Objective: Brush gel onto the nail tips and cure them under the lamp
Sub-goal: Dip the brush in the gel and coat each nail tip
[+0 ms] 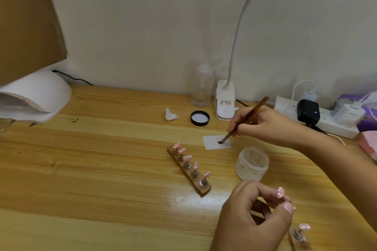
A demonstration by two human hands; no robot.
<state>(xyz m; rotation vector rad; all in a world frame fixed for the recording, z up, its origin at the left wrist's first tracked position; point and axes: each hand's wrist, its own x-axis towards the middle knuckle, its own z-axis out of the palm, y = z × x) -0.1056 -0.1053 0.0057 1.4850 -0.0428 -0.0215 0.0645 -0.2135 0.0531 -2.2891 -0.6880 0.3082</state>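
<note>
Strip (201,188) w/ 5 tips (187,157), 1 brush (250,117)

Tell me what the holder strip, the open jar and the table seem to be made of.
Holder strip: likely wood, matte brown. Jar: frosted translucent plastic or glass; cannot tell which. Table: wood or wood-look laminate, glossy, with grain lines and a glare patch.

Pink nail tips (187,157) on wooden strip (204,189)

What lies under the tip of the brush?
A small white paper lying on the wooden table. The bristles of the brush touch it and cover the spot beneath them.
</note>
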